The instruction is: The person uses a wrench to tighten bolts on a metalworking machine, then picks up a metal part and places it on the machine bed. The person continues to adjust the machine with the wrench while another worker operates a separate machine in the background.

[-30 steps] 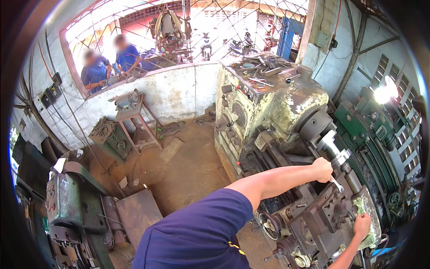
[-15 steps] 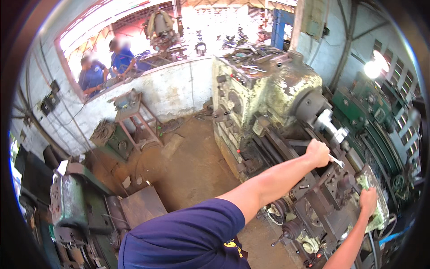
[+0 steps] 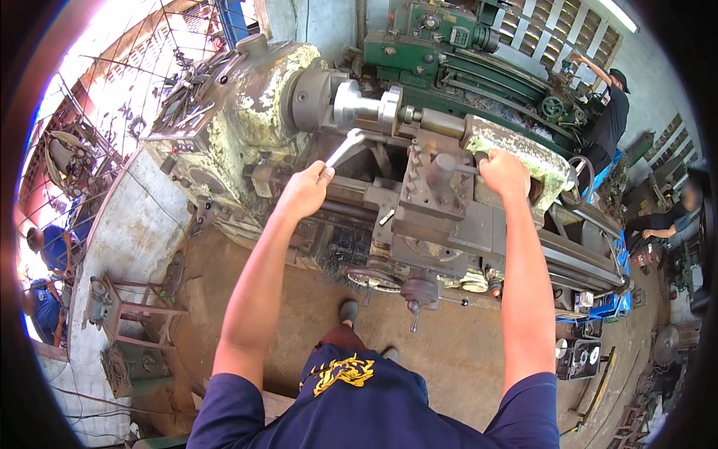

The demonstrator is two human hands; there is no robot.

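Observation:
My left hand (image 3: 305, 191) is closed round the handle of a shiny wrench (image 3: 345, 147), whose head points up and right over the lathe bed. My right hand (image 3: 505, 173) grips the lever (image 3: 467, 170) of the dark tool post (image 3: 443, 176); its fingertips are partly hidden. Behind them a bright, spool-shaped metal workpiece (image 3: 366, 108) sits between the lathe chuck (image 3: 313, 99) and the tailstock (image 3: 516, 146). The wrench is apart from the tool post. A small bright metal piece (image 3: 387, 217) lies on the carriage left of the tool post.
Carriage handles (image 3: 419, 295) stick out toward me. The worn headstock (image 3: 254, 101) carries loose tools on top. A green lathe (image 3: 464, 67) stands behind, with a person (image 3: 609, 112) beside it. At the right are a tray (image 3: 577, 359) and another person (image 3: 662, 224).
My view has swung right, bringing the green lathe and people at right into sight. The wrench stays in my left hand, now pointing up; my right hand remains at the tool-post lever.

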